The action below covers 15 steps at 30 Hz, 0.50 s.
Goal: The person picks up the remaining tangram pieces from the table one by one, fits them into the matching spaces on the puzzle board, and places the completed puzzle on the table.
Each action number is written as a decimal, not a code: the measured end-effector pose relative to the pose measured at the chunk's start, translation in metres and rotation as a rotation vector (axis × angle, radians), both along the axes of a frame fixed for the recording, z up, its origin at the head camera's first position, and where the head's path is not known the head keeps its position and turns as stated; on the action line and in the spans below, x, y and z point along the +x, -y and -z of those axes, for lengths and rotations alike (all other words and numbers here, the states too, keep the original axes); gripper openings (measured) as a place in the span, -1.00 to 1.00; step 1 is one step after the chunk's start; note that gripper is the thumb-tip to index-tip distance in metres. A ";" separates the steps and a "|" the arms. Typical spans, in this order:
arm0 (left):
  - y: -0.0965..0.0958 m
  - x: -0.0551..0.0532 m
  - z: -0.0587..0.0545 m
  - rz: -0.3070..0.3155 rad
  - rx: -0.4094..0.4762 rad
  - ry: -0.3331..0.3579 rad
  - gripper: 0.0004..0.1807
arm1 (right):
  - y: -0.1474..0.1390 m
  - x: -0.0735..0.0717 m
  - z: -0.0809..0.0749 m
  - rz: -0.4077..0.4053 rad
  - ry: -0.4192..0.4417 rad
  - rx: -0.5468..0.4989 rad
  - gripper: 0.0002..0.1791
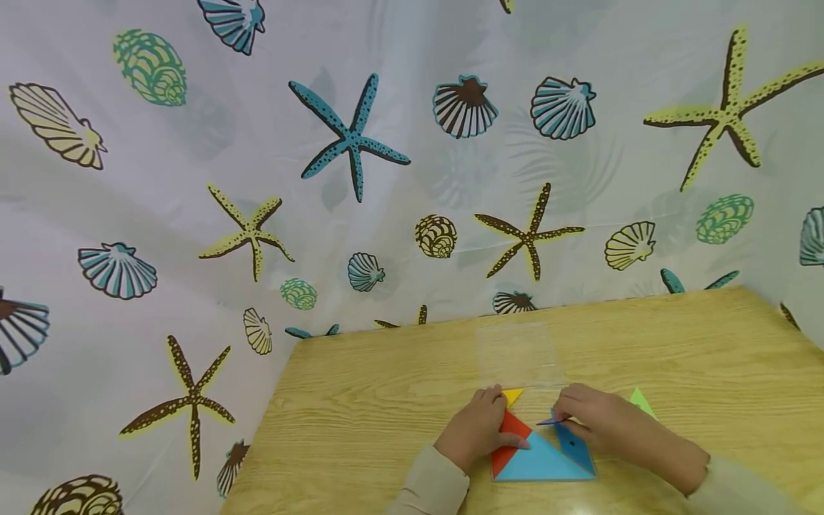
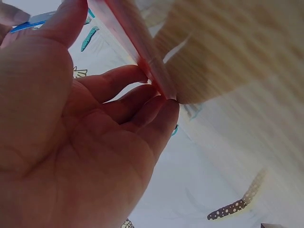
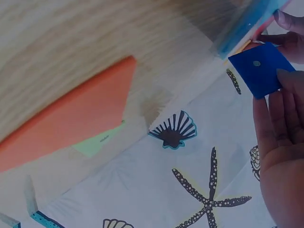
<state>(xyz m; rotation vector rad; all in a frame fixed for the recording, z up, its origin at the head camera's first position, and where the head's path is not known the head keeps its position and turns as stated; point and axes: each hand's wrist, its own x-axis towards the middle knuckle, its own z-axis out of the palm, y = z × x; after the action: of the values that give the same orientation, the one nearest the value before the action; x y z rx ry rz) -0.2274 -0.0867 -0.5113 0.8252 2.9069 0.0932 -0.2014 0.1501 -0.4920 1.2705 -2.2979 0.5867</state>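
Tangram pieces lie together on the table: a light blue triangle (image 1: 541, 463), a red triangle (image 1: 505, 459), a blue piece with a dark dot (image 1: 579, 452) and a small yellow triangle (image 1: 512, 396). My left hand (image 1: 475, 430) rests at their left side, its thumb over the red and light blue pieces and its fingers curled at the far left edge. My right hand (image 1: 595, 416) pinches a dark blue square (image 3: 262, 69) between thumb and fingers. It is tilted above the arrangement, seen nearly edge-on in the head view.
A transparent plastic sheet (image 1: 518, 354) lies behind the pieces. To the right is a green triangle (image 1: 640, 402); near it the right wrist view shows an orange piece (image 3: 85, 118). A shell-and-starfish cloth (image 1: 399, 164) hangs along the back of the wooden table (image 1: 360, 415).
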 end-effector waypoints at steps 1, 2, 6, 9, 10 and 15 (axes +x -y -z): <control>0.000 0.000 0.000 0.002 0.001 -0.001 -0.13 | 0.001 -0.002 0.003 -0.008 -0.019 0.003 -0.92; 0.000 0.000 0.001 0.002 0.003 0.002 -0.14 | 0.003 -0.005 0.006 -0.016 -0.044 0.004 -0.92; 0.001 -0.002 0.002 0.000 0.010 0.012 -0.13 | 0.008 -0.012 0.016 -0.061 -0.141 -0.005 -0.71; 0.001 -0.002 0.002 -0.004 0.017 0.017 -0.12 | 0.011 -0.013 0.018 -0.088 -0.174 -0.002 -0.67; 0.001 -0.002 0.002 -0.003 0.017 0.014 -0.12 | 0.012 -0.013 0.018 -0.091 -0.171 0.007 -0.68; 0.000 -0.002 0.002 -0.003 0.011 0.013 -0.12 | 0.014 -0.011 0.017 -0.060 -0.126 0.097 -0.77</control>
<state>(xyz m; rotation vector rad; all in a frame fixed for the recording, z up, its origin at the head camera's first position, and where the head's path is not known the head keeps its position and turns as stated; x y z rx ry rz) -0.2292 -0.0870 -0.5132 0.8191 2.8982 0.1138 -0.2124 0.1357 -0.5086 1.3845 -2.2144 0.4065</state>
